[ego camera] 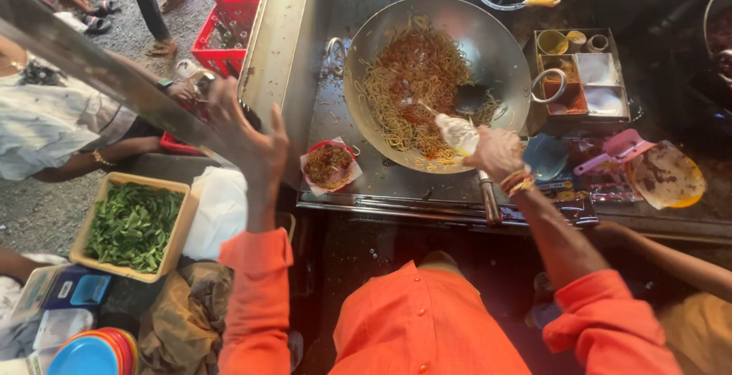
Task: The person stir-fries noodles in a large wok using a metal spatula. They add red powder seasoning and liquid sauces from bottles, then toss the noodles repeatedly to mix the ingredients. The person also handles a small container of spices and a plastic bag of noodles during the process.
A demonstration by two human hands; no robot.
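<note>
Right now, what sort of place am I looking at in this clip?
Most likely an open-air street food stall. A large wok of fried noodles sits on a greasy metal cooktop, a tray of seasoning containers beside it, and red bottle crates stand on bare gravel where people walk.

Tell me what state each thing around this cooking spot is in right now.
wok: on the stove, holding noodles
noodles: spread across the wok, reddish-brown in the middle
squeeze bottle: tilted over the noodles, gripped by the right hand
left hand: raised, fingers spread, holding nothing
ladle: resting in the wok
small red bowl: filled, beside the wok
tray of green leaves: full, uncovered
</note>
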